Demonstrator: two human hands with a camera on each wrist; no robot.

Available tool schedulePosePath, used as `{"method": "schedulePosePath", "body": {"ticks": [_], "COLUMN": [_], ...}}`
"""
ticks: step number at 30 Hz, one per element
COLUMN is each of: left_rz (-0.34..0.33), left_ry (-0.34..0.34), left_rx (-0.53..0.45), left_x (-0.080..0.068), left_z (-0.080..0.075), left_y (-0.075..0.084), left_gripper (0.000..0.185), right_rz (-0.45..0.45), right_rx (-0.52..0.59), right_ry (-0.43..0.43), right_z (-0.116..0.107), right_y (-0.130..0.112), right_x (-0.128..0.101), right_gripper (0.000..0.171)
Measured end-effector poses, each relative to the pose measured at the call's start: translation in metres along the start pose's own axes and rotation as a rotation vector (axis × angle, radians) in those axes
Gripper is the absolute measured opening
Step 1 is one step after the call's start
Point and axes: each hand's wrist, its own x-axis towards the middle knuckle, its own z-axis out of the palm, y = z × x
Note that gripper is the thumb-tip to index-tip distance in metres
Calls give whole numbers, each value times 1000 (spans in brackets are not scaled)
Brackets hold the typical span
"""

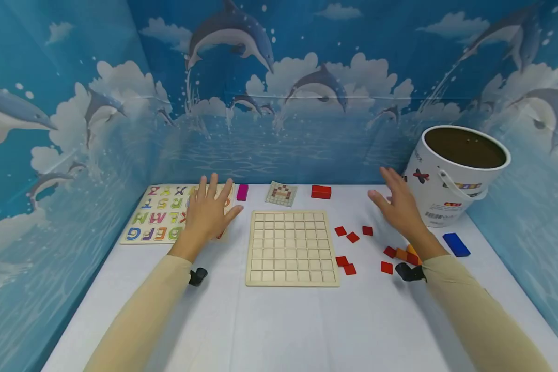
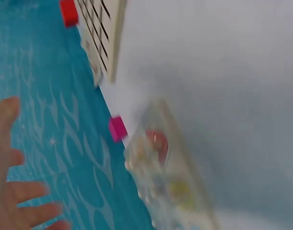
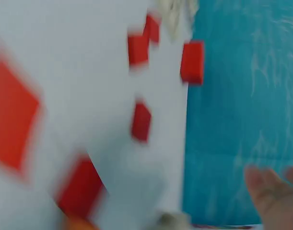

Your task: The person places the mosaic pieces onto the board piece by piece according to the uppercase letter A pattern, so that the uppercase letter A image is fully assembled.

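The left hand (image 1: 207, 212) is held flat with fingers spread over the right edge of the alphabet puzzle (image 1: 160, 214), left of centre. The right hand (image 1: 398, 204) is held with fingers apart, gripping nothing, above the white table (image 1: 279, 325), beside the white bucket (image 1: 451, 175). Dolphin-printed walls enclose the table. The empty grid board (image 1: 292, 248) lies between the hands; red tiles (image 1: 353, 237) are scattered below the right fingers. The pink block (image 2: 117, 128) is shown closer in the blurred left wrist view.
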Motion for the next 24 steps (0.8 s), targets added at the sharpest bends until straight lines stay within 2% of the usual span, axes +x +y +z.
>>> {"method": "schedulePosePath", "body": {"ticks": [2,4,6,8,10,13,19,24], "left_rz": [22,61,114,162,205,243,277,275], "left_ry": [-77,-157,-241,-320,-369,-380,-377,-411], "left_rx": [-68,-157,-228,-281,-311,-336,-335,-314], "left_x": [-13,-28,-43,-57,-68,-77,-76,-76], "left_z": [4,10,16,21,24,28,35,37], "left_y": [4,9,13,15,16,18,22,24], "left_gripper": [74,67,64,64,65,65,67,72], "right_rz": [111,269,418,527,577,598,602,537], "right_rx": [262,475,618,684,690,635,428,273], "right_ry": [-62,-131,-197,-255,-320,-385,-416,-425], "right_z": [3,6,8,9,10,14,27,34], "right_y": [6,12,17,21,25,27,30,36], "right_x": [-7,-12,-14,-15,-15,-16,-20,-20], "right_gripper": [78,81,84,85,83,75,57,44]}}
